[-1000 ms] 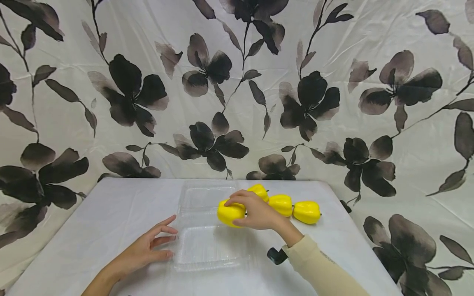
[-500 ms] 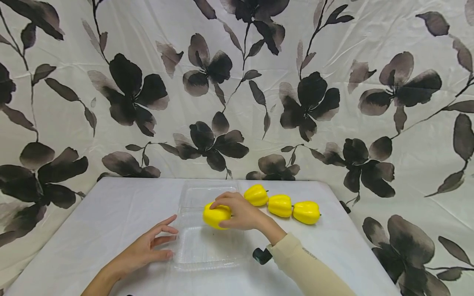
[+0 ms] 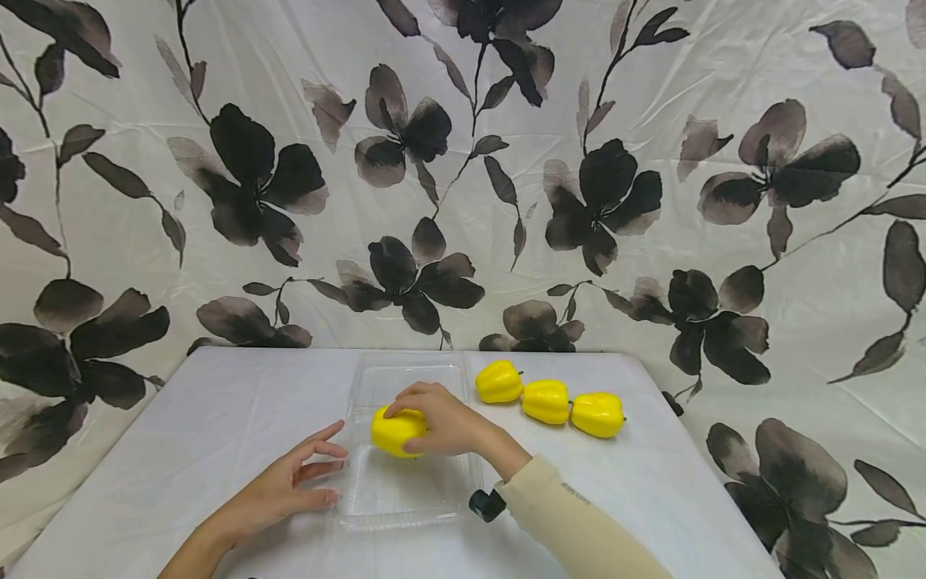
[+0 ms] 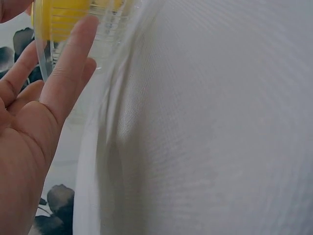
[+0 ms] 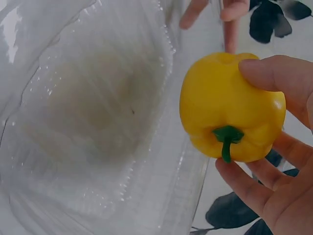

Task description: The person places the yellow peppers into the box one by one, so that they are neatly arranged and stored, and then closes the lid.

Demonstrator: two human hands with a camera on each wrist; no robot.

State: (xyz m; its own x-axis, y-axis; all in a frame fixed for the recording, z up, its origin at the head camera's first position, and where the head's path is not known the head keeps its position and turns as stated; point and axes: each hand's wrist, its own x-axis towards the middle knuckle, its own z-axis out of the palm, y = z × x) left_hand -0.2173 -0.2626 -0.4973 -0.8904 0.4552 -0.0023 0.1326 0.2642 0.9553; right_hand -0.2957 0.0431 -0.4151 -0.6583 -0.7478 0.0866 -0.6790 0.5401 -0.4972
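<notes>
My right hand [image 3: 447, 425] grips a yellow bell pepper [image 3: 394, 434] with a green stem, thumb on one side and fingers on the other. The pepper is held over a clear plastic clamshell container [image 3: 405, 521], which lies unfolded with one half behind the other. In the right wrist view the stem side of the pepper [image 5: 215, 103] shows, and a bare half of the container [image 5: 93, 98] lies beside it. My left hand [image 3: 285, 482] stays at the container's left edge, fingers spread and relaxed, fingertips right at the rim. It holds nothing.
Three more yellow bell peppers sit in a slanting row at the back right: a far one [image 3: 499, 381], a middle one [image 3: 546, 401] and a near one [image 3: 597, 414]. A white cloth covers the table [image 3: 181, 434]. Behind it hangs a floral curtain [image 3: 506, 201].
My right hand has carried the pepper leftward from the container's right side to over its middle, uncovering the far pepper of the row. The left hand has not moved.
</notes>
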